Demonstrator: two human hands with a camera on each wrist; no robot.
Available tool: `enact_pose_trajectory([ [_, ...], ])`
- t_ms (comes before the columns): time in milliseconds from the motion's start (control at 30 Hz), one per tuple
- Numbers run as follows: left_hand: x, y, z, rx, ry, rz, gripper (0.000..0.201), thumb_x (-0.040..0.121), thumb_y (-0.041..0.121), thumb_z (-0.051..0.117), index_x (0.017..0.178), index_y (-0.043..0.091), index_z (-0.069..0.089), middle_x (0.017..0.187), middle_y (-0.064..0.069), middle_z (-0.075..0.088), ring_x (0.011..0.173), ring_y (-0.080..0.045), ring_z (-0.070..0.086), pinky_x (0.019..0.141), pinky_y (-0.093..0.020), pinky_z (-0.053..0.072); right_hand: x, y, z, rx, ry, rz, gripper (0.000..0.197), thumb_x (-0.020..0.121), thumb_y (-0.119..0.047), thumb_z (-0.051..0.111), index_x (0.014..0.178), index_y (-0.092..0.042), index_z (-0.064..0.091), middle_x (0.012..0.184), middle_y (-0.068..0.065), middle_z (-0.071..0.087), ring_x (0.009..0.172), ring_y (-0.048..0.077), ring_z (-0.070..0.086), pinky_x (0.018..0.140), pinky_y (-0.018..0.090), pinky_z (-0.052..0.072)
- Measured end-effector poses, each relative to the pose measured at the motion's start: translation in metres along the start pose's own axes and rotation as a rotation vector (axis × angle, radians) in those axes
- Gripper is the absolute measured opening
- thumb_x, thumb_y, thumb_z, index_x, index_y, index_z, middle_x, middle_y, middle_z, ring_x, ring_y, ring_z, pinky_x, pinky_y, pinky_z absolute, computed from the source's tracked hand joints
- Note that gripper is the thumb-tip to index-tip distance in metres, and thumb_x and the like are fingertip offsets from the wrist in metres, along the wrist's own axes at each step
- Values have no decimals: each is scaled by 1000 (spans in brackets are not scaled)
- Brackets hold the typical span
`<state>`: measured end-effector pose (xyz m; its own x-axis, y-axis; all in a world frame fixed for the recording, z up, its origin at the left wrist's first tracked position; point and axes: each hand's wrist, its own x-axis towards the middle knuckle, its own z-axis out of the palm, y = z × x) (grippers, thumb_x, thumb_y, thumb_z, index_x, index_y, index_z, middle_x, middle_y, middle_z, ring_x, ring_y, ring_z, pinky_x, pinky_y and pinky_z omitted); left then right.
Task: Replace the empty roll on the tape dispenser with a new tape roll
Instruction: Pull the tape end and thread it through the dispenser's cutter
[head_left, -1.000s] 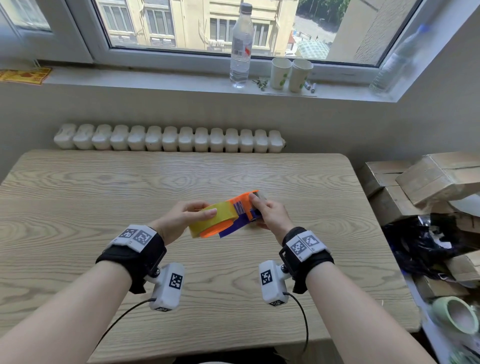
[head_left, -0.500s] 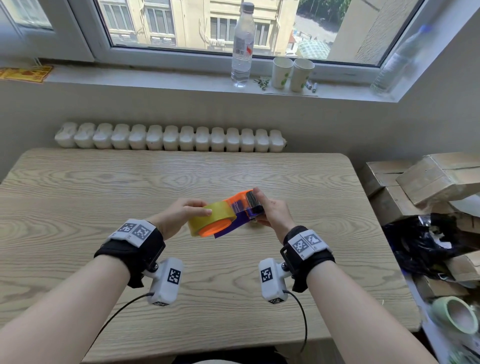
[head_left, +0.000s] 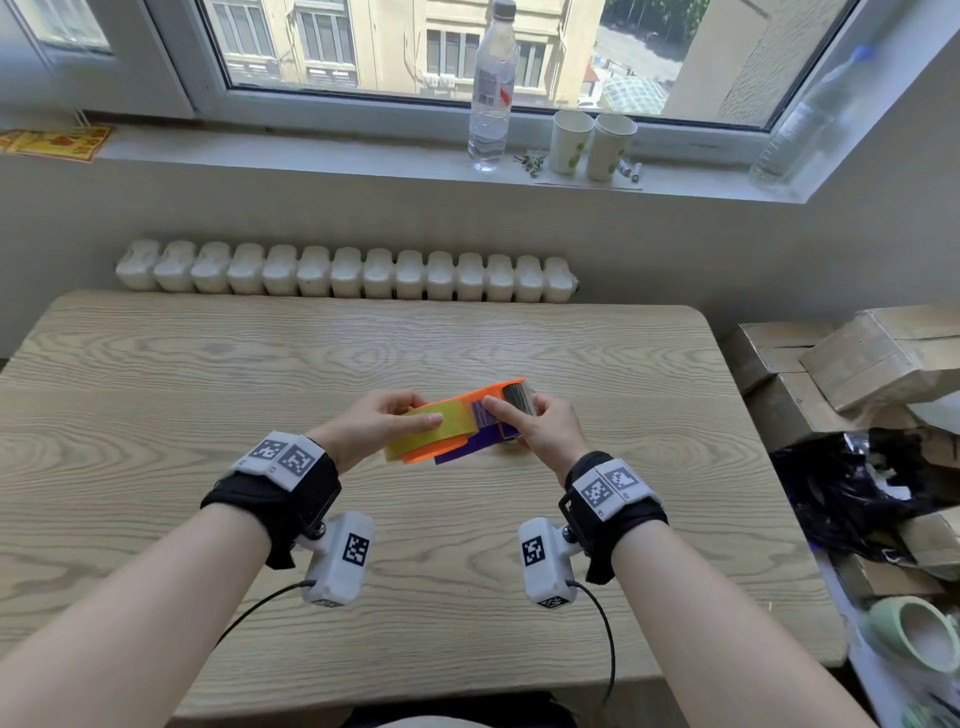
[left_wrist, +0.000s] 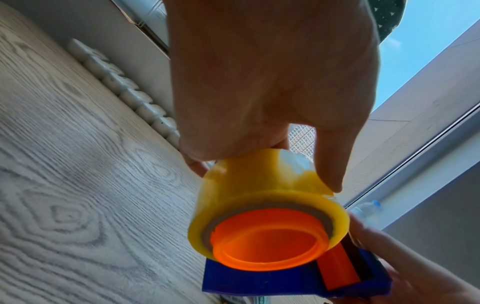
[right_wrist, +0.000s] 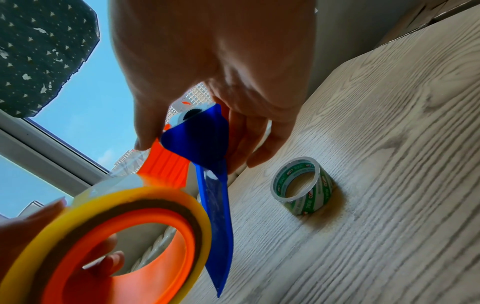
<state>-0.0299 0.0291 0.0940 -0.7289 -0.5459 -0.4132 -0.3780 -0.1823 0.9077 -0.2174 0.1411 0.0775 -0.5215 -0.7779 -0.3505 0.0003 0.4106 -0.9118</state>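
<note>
Fingers (head_left: 421, 419) of the left hand (head_left: 371, 428) curl around the yellow tape roll (head_left: 434, 428), thumb on the near side and fingertips over its top, grasping it where it sits on the orange hub (left_wrist: 267, 239) of the tape dispenser (head_left: 470, 423). From the left wrist view the roll's brown cardboard core rings the hub closely, and the index finger lies along the roll's outer face. On the other end, the right hand (head_left: 545, 428) grips the dispenser's front part, near the cutter, with its index finger (head_left: 496, 410) stretched across the top of the orange and blue body and the remaining fingers wrapped underneath. Both hands hold the dispenser above the wooden tabletop (head_left: 260, 364), roughly at its middle, with the roll end toward the left and the cutter end toward the right. Seen from the right wrist, the blue side plate (right_wrist: 215, 201) runs down beside the roll, and a strip of clear tape leads from the roll toward the cutter end. An empty roll (right_wrist: 302, 185), a bare core printed in green and red, lies on its side on the tabletop just beyond the right hand, apart from the dispenser. Behind the tabletop a white radiator (head_left: 343, 273) runs under the windowsill, which carries a water bottle (head_left: 491, 88) and two paper cups (head_left: 589, 143).
</note>
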Motion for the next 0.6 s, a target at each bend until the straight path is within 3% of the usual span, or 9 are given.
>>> enact_pose_trajectory([
  [67, -1, 0, 0, -14, -11, -1, 12, 80, 22, 68, 85, 12, 64, 82, -5, 63, 69, -9, 60, 58, -12, 47, 1, 1, 0, -3, 1, 4, 40, 71, -39, 78, 86, -4, 68, 78, 7, 65, 73, 17, 59, 67, 28, 47],
  [167, -1, -1, -2, -42, 8, 4, 16, 75, 27, 70, 81, 13, 64, 77, -2, 63, 68, -10, 59, 56, -9, 45, 2, 1, 1, 86, 24, 35, 57, 63, -63, 72, 73, -7, 65, 75, 12, 58, 73, 23, 53, 71, 35, 42],
  [200, -2, -1, -2, -51, 10, 12, 24, 70, 33, 73, 81, 13, 64, 75, 0, 64, 68, -11, 59, 56, -9, 45, 3, 1, 1, 110, 35, 43, 56, 69, -63, 66, 73, -7, 66, 76, 13, 58, 74, 23, 52, 73, 35, 42],
  [267, -1, -2, -5, -57, 10, 31, 53, 51, 54, 80, 80, 13, 65, 69, 6, 67, 65, -6, 60, 56, -9, 44, 2, 0, 0, 128, 43, 42, 43, 87, -47, 57, 70, -8, 66, 79, 13, 60, 76, 22, 54, 76, 34, 44],
  [367, 0, -3, -10, -61, -9, 50, 73, 32, 67, 79, 81, 14, 66, 66, 9, 68, 63, -1, 61, 58, -9, 44, 5, 4, -2, 160, 25, 17, 35, 94, -30, 53, 72, -6, 67, 83, 16, 61, 79, 26, 56, 77, 36, 45],
  [467, 1, -4, -13, -49, -37, 44, 72, 33, 66, 80, 82, 15, 67, 71, 7, 68, 67, -4, 61, 61, -11, 45, 6, 5, -1, 152, 12, 17, 32, 94, -27, 53, 69, -11, 67, 79, 13, 63, 80, 26, 56, 80, 39, 45],
  [600, -1, -5, -14, -43, -57, 13, 47, 48, 42, 75, 83, 12, 64, 77, -1, 62, 68, -9, 57, 62, -16, 41, 7, 5, 0, 178, 32, 66, 34, 93, -39, 51, 80, -15, 71, 86, 10, 67, 87, 25, 61, 89, 41, 49],
])
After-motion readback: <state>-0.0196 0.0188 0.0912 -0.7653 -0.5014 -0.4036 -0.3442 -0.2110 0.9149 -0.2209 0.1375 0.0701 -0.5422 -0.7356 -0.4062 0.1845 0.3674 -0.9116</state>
